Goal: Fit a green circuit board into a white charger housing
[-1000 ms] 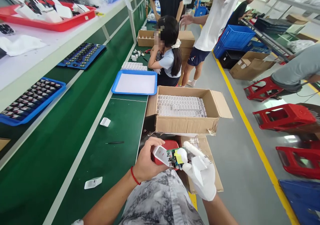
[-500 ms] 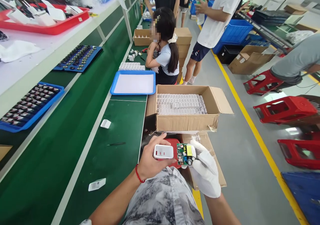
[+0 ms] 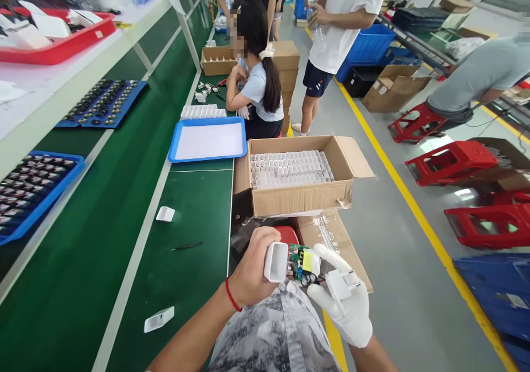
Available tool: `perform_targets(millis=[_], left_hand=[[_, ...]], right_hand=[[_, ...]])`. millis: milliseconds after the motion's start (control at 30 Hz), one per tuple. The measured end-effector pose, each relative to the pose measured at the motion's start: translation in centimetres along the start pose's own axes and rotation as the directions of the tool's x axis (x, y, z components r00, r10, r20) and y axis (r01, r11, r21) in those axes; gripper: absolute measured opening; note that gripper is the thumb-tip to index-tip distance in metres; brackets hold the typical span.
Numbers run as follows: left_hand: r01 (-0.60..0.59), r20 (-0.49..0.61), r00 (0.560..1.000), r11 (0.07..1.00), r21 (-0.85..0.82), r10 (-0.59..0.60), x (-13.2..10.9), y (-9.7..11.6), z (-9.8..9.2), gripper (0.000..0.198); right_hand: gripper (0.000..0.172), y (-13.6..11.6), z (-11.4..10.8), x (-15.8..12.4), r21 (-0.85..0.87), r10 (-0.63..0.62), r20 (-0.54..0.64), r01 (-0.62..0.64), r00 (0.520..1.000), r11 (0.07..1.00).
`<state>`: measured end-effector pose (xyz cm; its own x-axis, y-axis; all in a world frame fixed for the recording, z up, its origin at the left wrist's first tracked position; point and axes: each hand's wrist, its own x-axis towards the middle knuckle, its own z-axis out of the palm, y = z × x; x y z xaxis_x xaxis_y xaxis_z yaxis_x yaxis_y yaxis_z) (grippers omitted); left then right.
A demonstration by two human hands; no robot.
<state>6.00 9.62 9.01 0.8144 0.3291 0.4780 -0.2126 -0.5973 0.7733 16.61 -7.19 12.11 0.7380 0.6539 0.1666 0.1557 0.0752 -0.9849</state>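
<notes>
White shell (image 3: 276, 261) gripped in bare left hand (image 3: 252, 270), open end toward green board (image 3: 298, 261). Gloved right hand (image 3: 345, 303) fingers pinch board and plug piece (image 3: 340, 283), board tip at shell mouth. All over lap, beside desk (image 3: 182, 217); carton (image 3: 298, 181) beyond.

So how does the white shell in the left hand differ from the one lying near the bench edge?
The held shell is upright in the bare left hand, open end up, beside the circuit board that the gloved right hand holds. The loose shell lies flat on the green bench, untouched. Both are white, boxy and look alike in size.
</notes>
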Motion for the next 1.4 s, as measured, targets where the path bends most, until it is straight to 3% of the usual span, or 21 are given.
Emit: perform_targets(millis=[167, 333, 533, 900, 1100, 1300, 1400], left_hand=[[-0.066, -0.007, 0.998, 0.989, 0.135, 0.067, 0.7, 0.2, 0.3, 0.034], [-0.091, 0.007, 0.996, 0.976, 0.197, 0.091, 0.4, 0.3, 0.5, 0.035], [-0.141, -0.011, 0.989, 0.962, 0.233, 0.147, 0.3, 0.5, 0.7, 0.037], [-0.138, -0.024, 0.989, 0.958, 0.251, 0.149, 0.0, 0.4, 0.5, 0.038], [-0.156, -0.007, 0.986, 0.944, 0.291, 0.165, 0.1, 0.3, 0.3, 0.035], [-0.126, -0.013, 0.991, 0.950, 0.285, 0.135, 0.0, 0.0, 0.3, 0.035], [-0.134, -0.018, 0.989, 0.952, 0.276, 0.145, 0.1, 0.0, 0.4, 0.036]], right_hand=[[0.047, -1.2, 0.7, 0.5, -0.040, -0.114, 0.085, 0.117, 0.990, 0.992], [0.055, -1.6, 0.6, 0.9, -0.163, -0.244, 0.146, 0.266, 0.959, 0.950], [0.054, -2.1, 0.8, 0.9, -0.160, -0.195, 0.163, 0.220, 0.967, 0.962], [0.060, -2.2, 0.6, 0.9, -0.218, -0.235, 0.245, 0.290, 0.941, 0.932], [0.042, -2.4, 0.8, 0.9, -0.226, -0.174, 0.241, 0.229, 0.955, 0.947], [0.061, -1.8, 0.6, 1.0, -0.195, -0.198, 0.270, 0.255, 0.942, 0.947], [0.062, -1.7, 0.5, 1.0, -0.228, -0.176, 0.299, 0.249, 0.938, 0.941]])
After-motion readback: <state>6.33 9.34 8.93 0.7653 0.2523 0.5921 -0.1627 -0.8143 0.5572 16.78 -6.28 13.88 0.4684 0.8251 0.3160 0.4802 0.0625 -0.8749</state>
